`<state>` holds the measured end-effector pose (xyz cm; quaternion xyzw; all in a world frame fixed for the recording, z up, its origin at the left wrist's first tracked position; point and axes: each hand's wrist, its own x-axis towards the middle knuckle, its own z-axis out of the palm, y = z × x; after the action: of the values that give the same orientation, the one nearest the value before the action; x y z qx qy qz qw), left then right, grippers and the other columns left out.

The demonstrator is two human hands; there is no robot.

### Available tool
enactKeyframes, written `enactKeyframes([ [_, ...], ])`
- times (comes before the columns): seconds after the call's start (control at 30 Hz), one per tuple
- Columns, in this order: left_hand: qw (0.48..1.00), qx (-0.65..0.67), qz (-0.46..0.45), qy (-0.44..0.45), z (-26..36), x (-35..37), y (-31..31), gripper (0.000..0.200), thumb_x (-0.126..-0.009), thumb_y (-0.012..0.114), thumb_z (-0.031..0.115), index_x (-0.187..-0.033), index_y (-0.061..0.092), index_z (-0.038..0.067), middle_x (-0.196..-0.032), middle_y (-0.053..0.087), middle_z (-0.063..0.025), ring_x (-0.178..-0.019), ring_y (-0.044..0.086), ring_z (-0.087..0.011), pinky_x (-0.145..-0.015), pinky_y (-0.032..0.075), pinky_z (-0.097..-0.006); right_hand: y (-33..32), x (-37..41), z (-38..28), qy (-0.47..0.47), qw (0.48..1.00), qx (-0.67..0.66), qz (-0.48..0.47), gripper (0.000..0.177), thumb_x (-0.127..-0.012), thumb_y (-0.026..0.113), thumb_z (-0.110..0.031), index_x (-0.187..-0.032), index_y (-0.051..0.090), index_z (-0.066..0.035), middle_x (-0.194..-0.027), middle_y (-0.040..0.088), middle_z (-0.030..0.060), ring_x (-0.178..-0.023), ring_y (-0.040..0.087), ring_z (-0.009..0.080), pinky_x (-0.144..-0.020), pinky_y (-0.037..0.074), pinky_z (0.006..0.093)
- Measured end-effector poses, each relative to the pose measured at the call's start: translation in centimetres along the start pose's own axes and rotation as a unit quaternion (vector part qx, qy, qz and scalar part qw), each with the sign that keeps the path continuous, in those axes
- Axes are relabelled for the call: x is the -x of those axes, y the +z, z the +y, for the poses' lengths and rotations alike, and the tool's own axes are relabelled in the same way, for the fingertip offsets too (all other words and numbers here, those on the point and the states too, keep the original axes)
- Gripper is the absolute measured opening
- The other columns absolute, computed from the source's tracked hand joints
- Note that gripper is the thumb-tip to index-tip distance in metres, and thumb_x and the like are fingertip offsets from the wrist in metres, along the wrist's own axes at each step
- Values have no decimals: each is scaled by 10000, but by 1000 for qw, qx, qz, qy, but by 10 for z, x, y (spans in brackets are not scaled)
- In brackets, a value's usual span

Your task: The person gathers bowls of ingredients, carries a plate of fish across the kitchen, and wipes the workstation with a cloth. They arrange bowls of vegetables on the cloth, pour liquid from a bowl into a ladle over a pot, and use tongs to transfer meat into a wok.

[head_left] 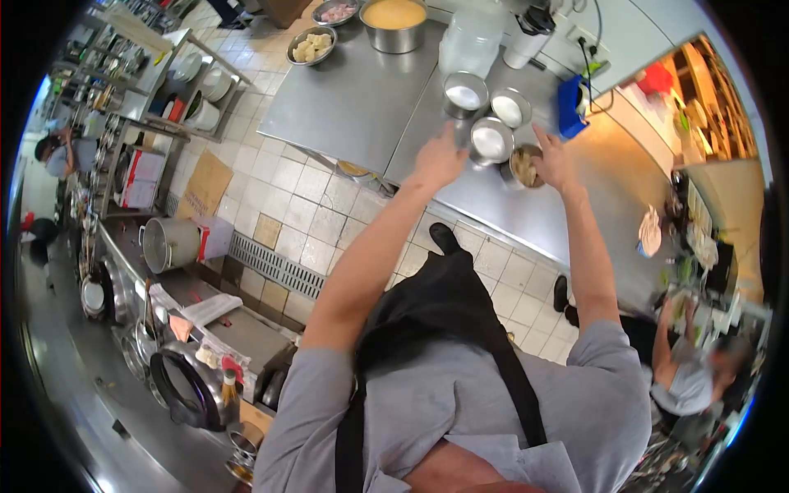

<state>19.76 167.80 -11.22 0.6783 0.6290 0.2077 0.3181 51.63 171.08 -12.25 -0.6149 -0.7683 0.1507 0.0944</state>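
Note:
Several round metal containers stand grouped on the steel counter [353, 107]. White contents fill a back-left metal cup [465, 95], a back-right metal cup [510, 108] and a middle metal cup [491, 142]. A fourth metal cup [520, 169] in front holds pale brownish pieces. My left hand [440, 158] reaches in from the left with fingers stretched out, its fingertips beside the middle cup. On the other side my right hand [556, 164] has its index finger extended forward and its thumb side right at the rim of the cup of brownish pieces.
Behind the cups stand a clear plastic container [472, 41], a white appliance [528, 39] and a blue bin [570, 107]. A pot of orange-yellow liquid [394, 33] and a bowl of pale chunks [311, 47] sit at the far left. A co-worker [690, 370] is at right.

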Motion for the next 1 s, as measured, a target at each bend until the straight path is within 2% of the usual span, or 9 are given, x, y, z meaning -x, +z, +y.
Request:
enactKeyframes([
  [0.13, 995, -51, -15, -85, 20, -82, 49, 811, -909, 682, 271, -1560, 254, 46, -1234, 598, -376, -1071, 658, -516, -930, 543, -552, 24, -51, 38, -37, 990, -124, -64, 739, -860, 637, -29, -1550, 395, -133, -1365, 536, 289, -1239, 546, 466, -1070, 458, 473],
  [0.2, 993, -77, -16, -83, 1, -107, 80, 664, -922, 638, 203, -1498, 349, 44, -1166, 630, -348, -1027, 681, -480, -881, 566, -538, 27, -58, 43, -58, 985, -144, -81, 613, -886, 619, -14, -1473, 464, -93, -1346, 565, 272, -1206, 582, 449, -1026, 495, 462],
  [0.3, 994, -81, -13, -67, 6, -101, 81, 504, -923, 585, 116, -1399, 439, 33, -1102, 650, -318, -963, 701, -454, -827, 584, -518, 26, -63, 40, -62, 978, -177, -92, 423, -917, 601, -26, -1337, 562, -58, -1213, 653, 258, -1111, 645, 428, -937, 533, 460],
  [0.4, 994, -82, 38, -65, 8, -80, 83, 385, -919, 554, 58, -1297, 489, 25, -1035, 663, -280, -909, 709, -438, -777, 589, -508, 36, -68, 57, -90, 983, -108, -118, 253, -942, 590, -46, -1190, 640, -41, -1035, 711, 251, -968, 693, 423, -830, 552, 468],
  [0.5, 993, -101, 45, -44, 1, -53, 83, 384, -921, 561, 63, -1294, 481, 24, -1003, 666, -262, -854, 714, -424, -730, 587, -511, 32, -55, 45, -114, 986, -95, -77, 196, -951, 593, -80, -1126, 678, -54, -925, 716, 251, -883, 696, 439, -782, 543, 481],
  [0.63, 993, -84, 66, -40, -17, 1, 78, 391, -919, 572, 84, -1292, 475, 18, -991, 665, -256, -819, 713, -426, -700, 586, -507, 34, -47, 34, -144, 985, -34, -83, 186, -959, 584, -112, -1107, 686, -64, -926, 716, 248, -861, 693, 446, -767, 542, 490],
  [0.77, 984, -60, 124, -109, -38, 91, 61, 396, -905, 576, 93, -1280, 478, 12, -959, 675, -243, -808, 708, -418, -667, 563, -527, 43, -44, 1, -233, 964, -32, -127, 195, -977, 558, -127, -1114, 684, -71, -946, 723, 220, -895, 688, 434, -787, 537, 480],
  [0.87, 956, -35, 209, -200, -69, 176, 56, 412, -882, 581, 79, -1276, 485, 11, -909, 682, -235, -813, 701, -419, -651, 542, -543, 40, -27, -72, -255, 946, -57, -194, 256, -939, 558, -45, -1167, 675, -57, -1007, 722, 225, -951, 692, 424, -837, 534, 474],
  [1.0, 889, -5, 323, -325, -106, 317, 52, 437, -839, 593, 41, -1263, 493, 13, -863, 682, -226, -832, 687, -439, -675, 529, -547, 88, -4, -170, -418, 887, -72, -183, 257, -958, 575, -76, -1192, 682, -75, -982, 728, 217, -920, 702, 396, -814, 536, 457],
])
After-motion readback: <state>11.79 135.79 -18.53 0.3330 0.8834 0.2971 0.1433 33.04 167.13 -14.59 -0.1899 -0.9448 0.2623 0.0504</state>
